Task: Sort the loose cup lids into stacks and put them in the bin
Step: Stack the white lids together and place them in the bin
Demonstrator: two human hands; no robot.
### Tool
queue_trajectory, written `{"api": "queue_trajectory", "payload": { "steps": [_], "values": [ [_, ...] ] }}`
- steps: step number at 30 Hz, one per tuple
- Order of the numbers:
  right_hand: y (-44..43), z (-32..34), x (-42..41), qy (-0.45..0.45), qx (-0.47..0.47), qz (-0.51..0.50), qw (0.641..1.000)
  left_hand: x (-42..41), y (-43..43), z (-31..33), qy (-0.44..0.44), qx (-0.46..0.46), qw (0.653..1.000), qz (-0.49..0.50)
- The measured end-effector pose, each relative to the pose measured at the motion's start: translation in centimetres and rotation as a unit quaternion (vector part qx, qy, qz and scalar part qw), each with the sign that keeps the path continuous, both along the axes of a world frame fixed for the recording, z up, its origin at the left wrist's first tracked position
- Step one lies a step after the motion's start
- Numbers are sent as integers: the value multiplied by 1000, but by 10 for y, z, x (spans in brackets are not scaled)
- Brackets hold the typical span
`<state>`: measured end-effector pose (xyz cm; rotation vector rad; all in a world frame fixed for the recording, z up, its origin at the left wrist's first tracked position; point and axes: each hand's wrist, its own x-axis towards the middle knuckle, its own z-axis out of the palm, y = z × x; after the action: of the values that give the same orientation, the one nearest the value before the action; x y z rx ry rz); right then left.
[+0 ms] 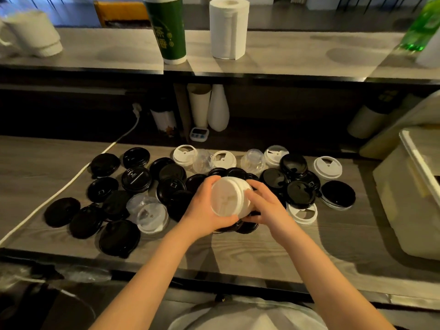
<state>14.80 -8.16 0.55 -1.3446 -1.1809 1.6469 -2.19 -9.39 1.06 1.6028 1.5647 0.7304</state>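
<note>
Left hand [202,208] and right hand [264,206] both curl round a white lid stack [227,197], tilted above loose black lids [136,180]; best square the rims flush before carrying it right to the bin [392,198].

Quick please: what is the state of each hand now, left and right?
Left hand: grips the stack of white lids, fingers curled round its side.
Right hand: grips the same stack from the other side.
</note>
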Motion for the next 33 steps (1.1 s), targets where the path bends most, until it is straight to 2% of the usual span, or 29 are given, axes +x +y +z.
{"api": "queue_trajectory", "payload": {
  "steps": [4, 9, 11, 13, 15, 18, 24, 29, 31, 33],
  "values": [
    [3, 9, 18, -10, 3, -18, 1000, 23, 9, 8, 25, 0, 999, -32],
    [7, 17, 46, -17, 22, -91, 995, 55, 24, 14, 39, 50, 993, -97],
    [5, 23, 64, 1, 23, -110, 994, 66, 30, 16, 5, 41, 993, -106],
    [3, 28, 83, 8, 27, -123, 992, 80, 36, 18, -70, -2, 993, -90],
    [1, 31, 103, 13, 27, -148, 989, 97, 42, 21, -150, -52, 984, -81],
    [1, 36, 128, 21, 29, -175, 984, 124, 50, 25, -214, -105, 967, -90],
    [-2, 48, 191, 29, 44, -222, 974, 195, 69, 38, -164, -51, 972, -158],
    [4, 60, 245, 31, 61, -258, 964, 257, 84, 47, -183, -36, 970, -156],
    [9, 60, 269, -14, 85, -261, 961, 278, 93, 52, -157, -19, 977, -143],
    [14, 63, 293, -114, 130, -262, 949, 299, 103, 59, -106, 5, 985, -137]
  ]
}}
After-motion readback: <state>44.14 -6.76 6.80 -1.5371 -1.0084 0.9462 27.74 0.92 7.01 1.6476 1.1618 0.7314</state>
